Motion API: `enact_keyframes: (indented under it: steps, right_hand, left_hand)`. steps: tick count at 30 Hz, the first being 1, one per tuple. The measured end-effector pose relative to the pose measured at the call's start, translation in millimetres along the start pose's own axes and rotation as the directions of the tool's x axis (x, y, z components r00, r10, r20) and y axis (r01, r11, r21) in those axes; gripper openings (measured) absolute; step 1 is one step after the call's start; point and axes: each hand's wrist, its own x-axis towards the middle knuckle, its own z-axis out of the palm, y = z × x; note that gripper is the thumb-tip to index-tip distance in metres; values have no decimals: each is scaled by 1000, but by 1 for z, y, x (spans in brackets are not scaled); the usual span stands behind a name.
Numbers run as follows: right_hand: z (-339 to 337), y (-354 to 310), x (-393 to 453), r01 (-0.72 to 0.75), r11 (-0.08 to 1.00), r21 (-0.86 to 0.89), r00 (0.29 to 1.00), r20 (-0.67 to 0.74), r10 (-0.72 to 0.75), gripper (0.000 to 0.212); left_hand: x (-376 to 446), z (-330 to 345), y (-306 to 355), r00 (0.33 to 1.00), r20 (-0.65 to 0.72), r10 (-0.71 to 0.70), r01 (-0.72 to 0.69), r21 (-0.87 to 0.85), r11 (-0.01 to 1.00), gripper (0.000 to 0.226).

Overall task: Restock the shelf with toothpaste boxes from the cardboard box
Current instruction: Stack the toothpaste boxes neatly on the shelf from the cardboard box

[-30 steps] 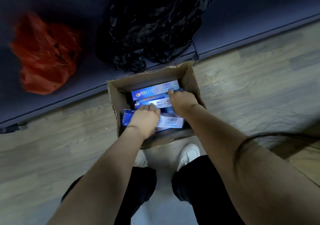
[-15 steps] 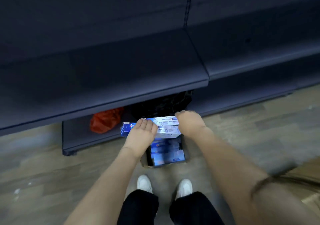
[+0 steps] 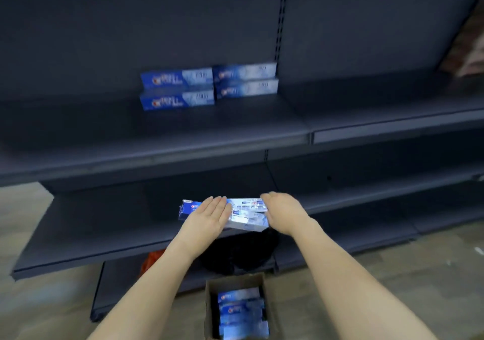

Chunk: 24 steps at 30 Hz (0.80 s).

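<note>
Both hands are carrying a small stack of toothpaste boxes (image 3: 246, 212) between them, in front of the dark shelf unit. The left hand (image 3: 209, 215) is lying flat on top of the stack's left half, fingers straight and together, pressing down on it. The right hand (image 3: 281, 211) is wrapping over the stack's right end, its fingers curling out of sight behind the boxes, so how many boxes the stack counts is hard to say; it looks like two or three, blurred by motion.

Well above and beyond the hands, four toothpaste boxes on the shelf (image 3: 209, 85) are sitting in two piles of two, side by side and touching, on the upper shelf (image 3: 157, 130) near its back wall. The held stack is hanging just over the front part of the lower shelf (image 3: 91, 221).

Below the hands, between the forearms, the cardboard box (image 3: 209, 311) is standing open on the floor (image 3: 419, 274), with more blue toothpaste boxes lying flat inside it. Just past the box, under the lower shelf, a black plastic bag (image 3: 235, 253) is sitting on the bottom ledge, and beside it, toward the left hand's side, a bit of an orange bag (image 3: 152, 259) is peeking out.
</note>
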Motion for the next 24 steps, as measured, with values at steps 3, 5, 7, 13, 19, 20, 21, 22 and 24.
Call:
enact_keyframes:
  steps: [3, 5, 7, 13, 19, 20, 21, 22, 24]
  right_hand:
    - [-33, 9, -8, 27, 999, 28, 999, -38, -26, 35]
    - [-56, 16, -13, 46, 998, 42, 997, -58, -43, 28]
    - [-81, 21, -17, 62, 997, 39, 995, -85, -59, 21]
    - [-156, 27, -13, 178, 981, -72, 953, -235, -190, 9]
    - [-196, 30, 16, 184, 982, -48, 939, -287, -190, 23]
    - [-199, 30, 22, 176, 984, -41, 945, -272, -180, 27]
    - [-201, 30, 29, 168, 985, -35, 951, -256, -171, 29]
    - [-201, 29, 37, 157, 987, -34, 959, -235, -161, 29]
    - [-202, 28, 53, 134, 991, -30, 972, -189, -137, 32]
  left_hand:
    - [12, -27, -12, 997, -55, 45, -43, 44, 998, 86]
    - [19, -43, -17, 992, -110, 58, -50, 73, 996, 86]
    - [25, -57, -24, 984, -170, 50, -36, 85, 996, 84]
    - [47, -99, -58, 957, -288, -22, 50, 89, 995, 61]
    - [55, -134, -97, 966, -216, -143, 173, 127, 977, 68]
    - [56, -137, -104, 966, -203, -159, 187, 130, 974, 68]
    - [57, -138, -111, 968, -184, -169, 194, 132, 972, 68]
    - [57, -137, -119, 971, -164, -172, 195, 135, 971, 69]
    - [56, -133, -135, 976, -105, -189, 201, 122, 972, 72]
